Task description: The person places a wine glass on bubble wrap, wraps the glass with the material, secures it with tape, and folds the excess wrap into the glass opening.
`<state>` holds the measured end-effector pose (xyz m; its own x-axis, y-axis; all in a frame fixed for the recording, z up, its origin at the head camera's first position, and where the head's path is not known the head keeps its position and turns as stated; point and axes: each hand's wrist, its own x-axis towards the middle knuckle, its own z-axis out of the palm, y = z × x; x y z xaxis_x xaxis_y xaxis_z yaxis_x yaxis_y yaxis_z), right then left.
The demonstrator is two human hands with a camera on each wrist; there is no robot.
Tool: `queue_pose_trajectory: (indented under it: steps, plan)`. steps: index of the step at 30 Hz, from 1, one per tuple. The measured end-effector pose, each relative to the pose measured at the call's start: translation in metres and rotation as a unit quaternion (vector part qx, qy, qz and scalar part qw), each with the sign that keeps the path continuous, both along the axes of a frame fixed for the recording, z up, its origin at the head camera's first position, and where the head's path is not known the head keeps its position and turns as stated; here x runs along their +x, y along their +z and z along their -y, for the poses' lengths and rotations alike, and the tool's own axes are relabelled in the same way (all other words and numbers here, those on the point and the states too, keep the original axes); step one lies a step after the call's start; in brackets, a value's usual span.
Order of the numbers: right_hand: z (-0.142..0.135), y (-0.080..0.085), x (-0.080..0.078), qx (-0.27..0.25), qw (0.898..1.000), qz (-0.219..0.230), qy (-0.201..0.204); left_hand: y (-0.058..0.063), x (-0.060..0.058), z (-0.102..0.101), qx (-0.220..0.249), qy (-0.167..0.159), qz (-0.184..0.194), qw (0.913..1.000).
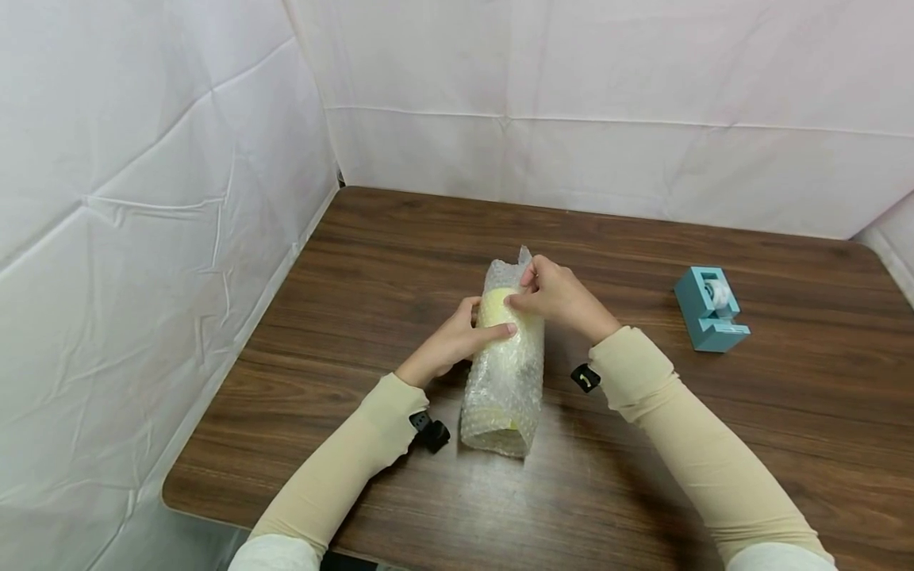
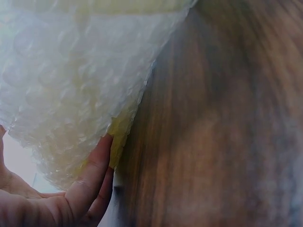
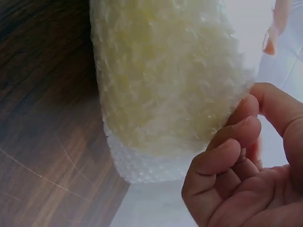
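Observation:
A pale yellow object (image 1: 497,308), its kind hidden by the wrap, lies rolled in clear bubble wrap (image 1: 503,381) on the table. The roll points away from me, and wrap extends beyond the yellow part at the far end. My left hand (image 1: 457,337) grips the roll from the left, thumb across the top and fingers down its side. At the far right side, my right hand (image 1: 560,295) pinches the bubble wrap with curled fingers and thumb. The right wrist view shows those fingers (image 3: 222,158) against the wrap's edge; in the left wrist view, left fingers (image 2: 92,177) touch its side.
A blue tape dispenser (image 1: 710,311) with a roll of clear tape (image 1: 717,293) stands to the right of the hands. The dark wooden table (image 1: 343,293) is bordered by white sheets (image 1: 607,159) at the back and left.

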<state>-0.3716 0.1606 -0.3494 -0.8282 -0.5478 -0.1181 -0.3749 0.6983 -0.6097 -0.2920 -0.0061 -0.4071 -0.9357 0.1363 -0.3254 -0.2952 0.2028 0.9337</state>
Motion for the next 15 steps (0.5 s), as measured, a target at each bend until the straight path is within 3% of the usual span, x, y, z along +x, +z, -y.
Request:
queue_pose_trajectory:
  steps: [8, 15]
  plan:
    - [-0.001, -0.007, -0.002, -0.003, 0.999, -0.014, -0.032, -0.001, -0.003, -0.003, -0.003, -0.006, -0.001, 1.0000]
    - [-0.001, -0.011, -0.004, -0.003, 1.000, -0.016, -0.022, -0.001, -0.005, -0.003, -0.011, -0.010, -0.002, 0.9999]
